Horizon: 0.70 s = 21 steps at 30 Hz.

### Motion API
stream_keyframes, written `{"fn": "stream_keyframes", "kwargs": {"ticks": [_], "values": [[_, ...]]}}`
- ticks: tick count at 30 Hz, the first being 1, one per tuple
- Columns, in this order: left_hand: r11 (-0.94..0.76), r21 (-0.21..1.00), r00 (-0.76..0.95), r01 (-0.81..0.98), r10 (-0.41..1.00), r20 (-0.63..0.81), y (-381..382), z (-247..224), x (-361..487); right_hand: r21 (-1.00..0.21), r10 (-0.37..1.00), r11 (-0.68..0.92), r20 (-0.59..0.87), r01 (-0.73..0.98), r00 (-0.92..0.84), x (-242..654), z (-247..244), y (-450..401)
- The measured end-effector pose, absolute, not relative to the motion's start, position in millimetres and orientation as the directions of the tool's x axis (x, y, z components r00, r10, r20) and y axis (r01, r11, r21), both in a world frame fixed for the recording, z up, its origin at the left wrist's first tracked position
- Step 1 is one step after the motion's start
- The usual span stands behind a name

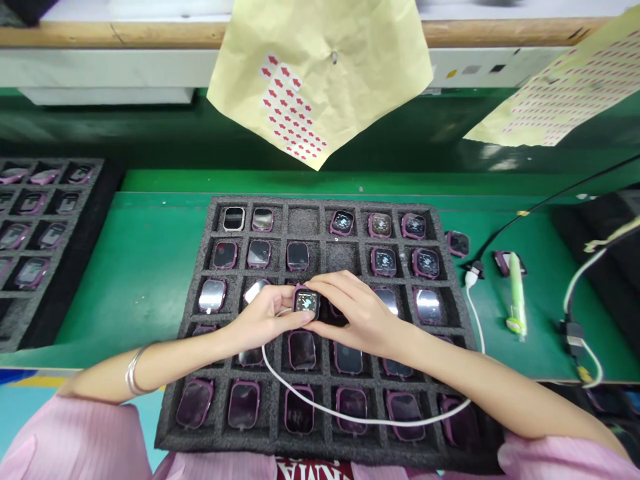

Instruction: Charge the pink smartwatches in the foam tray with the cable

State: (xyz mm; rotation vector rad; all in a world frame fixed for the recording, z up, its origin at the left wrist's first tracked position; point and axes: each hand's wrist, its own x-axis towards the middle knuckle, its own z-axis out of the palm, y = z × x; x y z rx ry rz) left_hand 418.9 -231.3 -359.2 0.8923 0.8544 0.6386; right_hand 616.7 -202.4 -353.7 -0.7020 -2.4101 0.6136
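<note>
A smartwatch [306, 301] with a lit dial and a purple frame is held over the middle of the grey foam tray [323, 205]. My left hand [273, 313] grips it from the left, thumb at its lower edge. From the right, my right hand [353, 308] holds the same watch between fingers and thumb. A white cable [370, 421] runs from beneath my left hand, loops over the tray's front and rises to a connector on the right. Several watches in purple frames lie in the tray's compartments; a few have lit dials.
Another foam tray [95, 193] stands at the left. To the right lie a loose watch [457, 244], a green pen-like tool [517, 297] on a further watch, and a black cable [540, 200]. Yellow sheets [360, 80] with red arrow stickers hang from the shelf above.
</note>
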Motion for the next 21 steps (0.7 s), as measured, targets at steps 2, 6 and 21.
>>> {"fn": "stream_keyframes", "kwargs": {"ticks": [2, 6, 21], "values": [[0.5, 0.856, 0.516, -0.128, 0.771, -0.373, -231, -360, 419, -0.549, 0.59, 0.764, 0.379, 0.34, -0.713, 616, -355, -203], [0.468, 0.879, 0.521, -0.094, 0.775, -0.357, -231, -359, 421, -0.567, 0.596, 0.757, 0.393, 0.326, -0.7, 615, -353, -204], [0.363, 0.93, 0.573, -0.058, 0.775, -0.267, -222, -353, 402, -0.309, 0.66, 0.748, 0.254, 0.587, -0.707, 650, -341, -138]]}}
